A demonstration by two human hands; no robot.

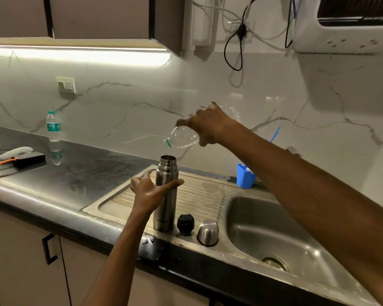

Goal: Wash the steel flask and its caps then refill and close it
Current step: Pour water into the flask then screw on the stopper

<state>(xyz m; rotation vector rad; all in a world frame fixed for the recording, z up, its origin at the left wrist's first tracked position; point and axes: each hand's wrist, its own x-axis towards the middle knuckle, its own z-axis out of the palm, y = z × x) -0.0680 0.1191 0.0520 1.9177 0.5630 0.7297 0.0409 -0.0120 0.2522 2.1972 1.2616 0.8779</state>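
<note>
Two hands working over the drainboard [199, 195]. Left hand [150, 191] hovering just beside the flask [165, 195], fingers spread and relaxed, gripping nothing; contact with the steel wall not discernible. Right hand [206, 125] wrapping a clear bottle [184, 138], tilting it neck-down above and slightly right of the open flask mouth; no stream visible, level inside too faint to read.

Flask standing upright near the drainboard's front edge, uncapped. Likely handling as rigid, moderately heavy, tall and narrow, so probably prone to tipping on the ribbed surface; brushed steel apparently wet, hence probably slippery. Best purchase judged to be mid-body, thumb opposing fingers, keeping below the threaded neck and clear of the pour. Bottle appearing thin and soft, likely buckling under a firm squeeze.

Stopper [185, 224], black, standing just right of the flask base; cup cap [207, 233], steel, sitting mouth-down just beyond it, beside the sink [274, 228] basin. Both lying close to the counter's front edge, and possibly being knocked by a careless sweep of the arm.

Blue cup [245, 176] resting at the back of the drainboard, well apart. Second water bottle [53, 131] standing sealed on the dark counter [75, 164] to the left, near a black box [29, 157] with cables. Nothing lying between bottle mouth and flask mouth.
</note>
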